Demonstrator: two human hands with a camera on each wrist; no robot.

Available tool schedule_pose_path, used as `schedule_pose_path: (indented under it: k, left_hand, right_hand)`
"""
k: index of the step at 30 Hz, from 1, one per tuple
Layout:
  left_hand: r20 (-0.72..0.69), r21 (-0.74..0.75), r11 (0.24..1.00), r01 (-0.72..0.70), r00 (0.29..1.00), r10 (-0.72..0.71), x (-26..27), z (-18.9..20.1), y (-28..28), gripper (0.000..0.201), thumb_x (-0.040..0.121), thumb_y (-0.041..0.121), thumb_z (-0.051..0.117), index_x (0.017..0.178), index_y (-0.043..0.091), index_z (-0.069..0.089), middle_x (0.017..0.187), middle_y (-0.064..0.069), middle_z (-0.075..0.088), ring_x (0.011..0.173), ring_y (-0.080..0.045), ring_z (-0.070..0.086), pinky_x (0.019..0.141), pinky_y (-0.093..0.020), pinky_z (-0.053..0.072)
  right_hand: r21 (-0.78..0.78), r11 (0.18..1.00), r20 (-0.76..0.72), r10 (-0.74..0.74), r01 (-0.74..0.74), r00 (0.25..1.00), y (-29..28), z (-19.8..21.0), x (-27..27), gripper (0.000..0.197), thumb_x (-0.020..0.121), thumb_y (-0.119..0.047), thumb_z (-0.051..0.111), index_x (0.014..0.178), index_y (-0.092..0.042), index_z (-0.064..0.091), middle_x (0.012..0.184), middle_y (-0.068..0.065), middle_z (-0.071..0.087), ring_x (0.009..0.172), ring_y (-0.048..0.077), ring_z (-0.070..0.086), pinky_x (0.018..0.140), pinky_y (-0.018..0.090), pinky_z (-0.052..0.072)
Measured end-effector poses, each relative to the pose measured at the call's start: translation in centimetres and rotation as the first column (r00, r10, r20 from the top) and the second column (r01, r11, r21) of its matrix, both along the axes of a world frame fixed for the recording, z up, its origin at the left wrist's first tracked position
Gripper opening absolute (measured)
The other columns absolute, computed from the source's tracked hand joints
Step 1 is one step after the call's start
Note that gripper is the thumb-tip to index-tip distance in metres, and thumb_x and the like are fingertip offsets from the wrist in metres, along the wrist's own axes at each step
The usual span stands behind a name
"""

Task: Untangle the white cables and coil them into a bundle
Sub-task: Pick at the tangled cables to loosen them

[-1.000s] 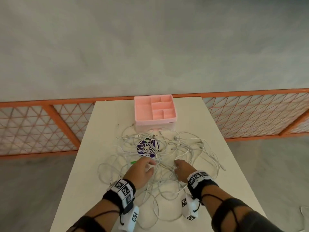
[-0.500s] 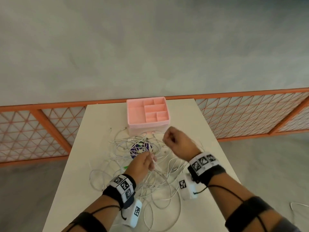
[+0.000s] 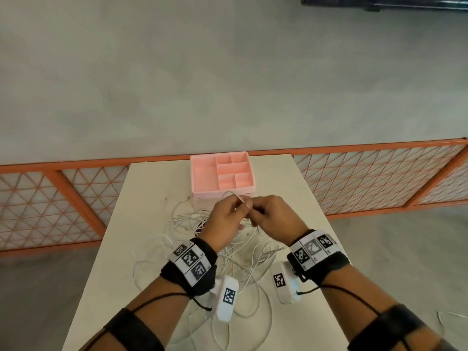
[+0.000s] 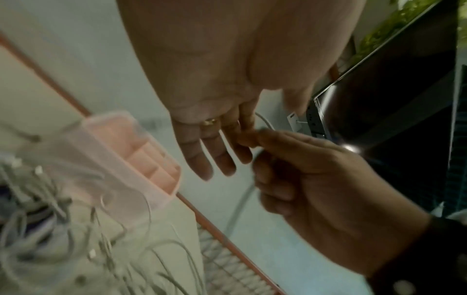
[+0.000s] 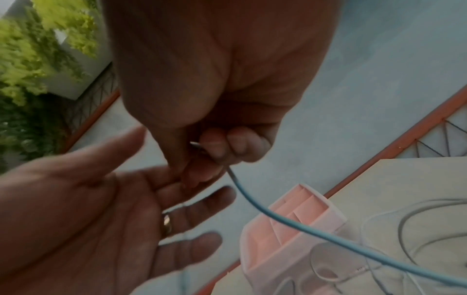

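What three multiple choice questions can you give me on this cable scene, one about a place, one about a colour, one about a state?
1. Where does the tray stand?
A. On the floor
B. At the far end of the table, beyond the white cables
C. Under the wrists

2. What colour is the tray?
A. Blue
B. Green
C. Pink

3. What is the right hand doing?
A. Pinching a cable above the table
B. Lying flat on the table
C. Gripping the tray

Answers:
1 B: the head view shows it past the tangle, by the far edge.
2 C: its walls and dividers are pink.
3 A: the right wrist view shows thumb and fingers closed on the cable near its end.
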State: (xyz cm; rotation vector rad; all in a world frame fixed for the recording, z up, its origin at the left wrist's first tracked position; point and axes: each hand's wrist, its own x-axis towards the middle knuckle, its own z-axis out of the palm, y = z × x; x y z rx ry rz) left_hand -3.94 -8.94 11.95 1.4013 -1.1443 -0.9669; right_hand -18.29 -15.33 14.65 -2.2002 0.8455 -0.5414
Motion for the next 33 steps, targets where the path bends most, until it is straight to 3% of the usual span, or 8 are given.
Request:
schedule_pose_path:
  k: [3, 8, 14, 18, 21, 23, 28, 33]
  left_hand:
    - [0.037, -0.034, 0.992, -0.118, 0.992, 0.12, -0.1, 0.2, -0.1, 0.025, 0.103, 0.015, 0.048, 0.092, 0.014, 0.071, 0.091, -0.004, 0.074, 0.085, -0.023, 0.071, 0.071, -0.038, 0.054]
    - [-0.237, -0.092, 0.922, -0.376, 0.908, 0.346, 4.2, 2.9, 0.4, 0.025, 0.105, 0.011, 0.044, 0.094, 0.008, 0.067, 0.09, -0.011, 0.075, 0.076, -0.025, 0.073, 0.062, -0.031, 0.059]
    - [-0.243, -0.134, 0.897, -0.42, 0.892, 0.381, 7.0, 2.9, 1.7, 0.025, 0.106, 0.016, 0.046, 0.095, 0.008, 0.066, 0.089, -0.013, 0.074, 0.079, -0.028, 0.074, 0.061, -0.033, 0.06]
    - [-0.282, -0.102, 0.886, -0.452, 0.867, 0.41, 6.5, 2.3, 2.1, 0.027, 0.106, 0.018, 0.043, 0.102, 0.005, 0.066, 0.09, -0.016, 0.075, 0.066, -0.026, 0.074, 0.054, -0.031, 0.059]
    - [-0.288, 0.046, 0.935, -0.353, 0.891, 0.351, 6.0, 1.7, 2.2, 0.044, 0.104, 0.044, 0.041, 0.111, 0.007, 0.064, 0.097, -0.013, 0.076, 0.076, -0.033, 0.075, 0.066, -0.042, 0.06]
    - [-0.236, 0.142, 0.962, -0.233, 0.936, 0.261, 5.2, 1.1, 2.3, 0.057, 0.096, 0.059, 0.039, 0.113, 0.011, 0.065, 0.101, -0.009, 0.077, 0.086, -0.031, 0.075, 0.075, -0.045, 0.059]
    - [0.062, 0.051, 0.999, 0.009, 0.998, -0.012, 1.4, -1.6, 1.4, 0.023, 0.095, 0.034, 0.063, 0.109, 0.018, 0.072, 0.109, 0.002, 0.074, 0.101, -0.013, 0.07, 0.09, -0.029, 0.055]
    - [0.217, -0.033, 0.999, -0.016, 0.976, 0.023, -0.4, -2.7, 1.1, 0.023, 0.093, 0.031, 0.068, 0.072, 0.023, 0.072, 0.066, 0.005, 0.069, 0.057, -0.006, 0.058, 0.064, -0.027, 0.048]
  right_hand:
    - [0.019, 0.999, -0.059, -0.04, 0.042, 0.997, 0.0, -1.7, -0.4, 0.022, 0.095, -0.021, 0.059, 0.076, -0.015, 0.068, 0.057, -0.008, 0.06, 0.048, 0.001, 0.052, 0.052, 0.012, 0.035]
    - [0.106, 0.984, -0.283, -0.11, 0.145, 0.953, -0.9, -8.0, -4.6, 0.023, 0.097, -0.021, 0.054, 0.076, -0.017, 0.064, 0.075, 0.0, 0.068, 0.064, 0.011, 0.06, 0.063, 0.027, 0.046]
    - [0.055, 0.968, -0.265, -0.223, 0.245, 0.938, -1.2, -10.5, -6.1, 0.015, 0.096, -0.022, 0.059, 0.09, -0.015, 0.07, 0.092, -0.003, 0.063, 0.077, 0.011, 0.056, 0.073, 0.023, 0.041]
    - [0.049, 0.951, -0.216, -0.287, 0.304, 0.933, -1.9, -9.6, -5.4, 0.012, 0.09, -0.022, 0.068, 0.088, -0.012, 0.074, 0.091, -0.004, 0.055, 0.077, 0.01, 0.055, 0.073, 0.022, 0.041]
    - [0.24, 0.923, -0.091, -0.288, 0.301, 0.953, -1.4, -6.9, -4.4, 0.012, 0.087, -0.018, 0.072, 0.078, -0.01, 0.074, 0.074, -0.004, 0.066, 0.059, 0.001, 0.055, 0.063, 0.017, 0.044]
    - [0.399, 0.87, 0.075, -0.346, 0.29, 0.935, -1.1, -4.9, -3.4, 0.012, 0.085, -0.008, 0.072, 0.074, -0.004, 0.071, 0.066, 0.004, 0.065, 0.05, 0.008, 0.053, 0.053, 0.022, 0.044]
    - [0.565, 0.81, 0.236, -0.339, 0.155, 0.911, -0.1, -2.0, -1.2, 0.011, 0.085, 0.001, 0.07, 0.08, 0.005, 0.062, 0.072, 0.021, 0.064, 0.054, 0.025, 0.061, 0.049, 0.028, 0.05]
    - [0.598, 0.792, 0.268, -0.339, 0.12, 0.902, 0.3, -1.8, -1.0, 0.012, 0.088, -0.001, 0.067, 0.081, 0.006, 0.06, 0.066, 0.02, 0.062, 0.046, 0.022, 0.055, 0.043, 0.027, 0.042]
